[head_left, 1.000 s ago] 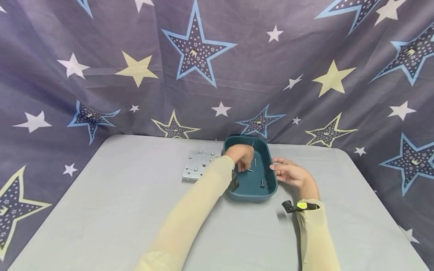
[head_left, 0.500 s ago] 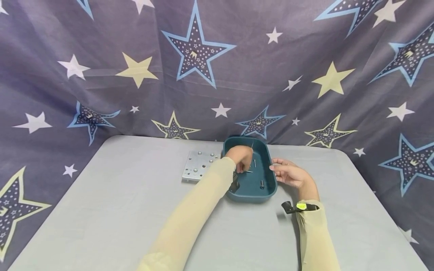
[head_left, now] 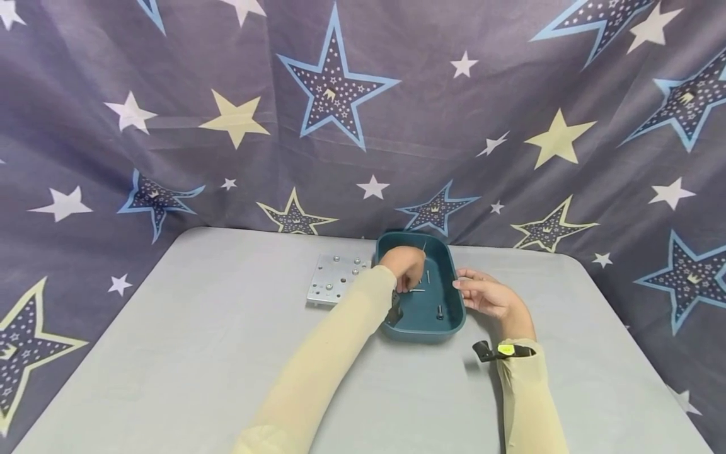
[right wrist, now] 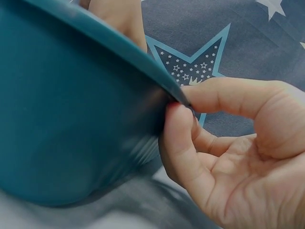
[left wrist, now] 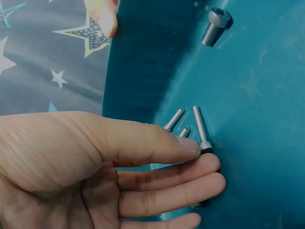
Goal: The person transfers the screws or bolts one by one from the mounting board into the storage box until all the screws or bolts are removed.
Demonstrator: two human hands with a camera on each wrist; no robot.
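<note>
My left hand [head_left: 405, 265] reaches down inside a teal plastic bin [head_left: 422, 334]. In the left wrist view its thumb and index finger pinch the head end of a long thin socket-head screw [left wrist: 199, 125], whose shank points away from the fingertips. Two more thin screws [left wrist: 176, 119] lie just behind the thumb, partly hidden by it. A thicker socket-head bolt [left wrist: 217, 25] rests apart on the bin floor. At the bin's right side my right hand [head_left: 482, 293] grips the rim between thumb and index finger, as the right wrist view shows up close.
Left of the bin lies a silver metal plate [head_left: 329, 274] with holes and several screws set in it, partly covered by the left forearm. The grey table [head_left: 198, 353] ends at a star-patterned curtain [head_left: 272, 126] behind the bin.
The screw at the left fingertips has turned slightly and now lies nearly level in the head view. The right hand keeps its grip on the rim. The head view has shifted a little.
</note>
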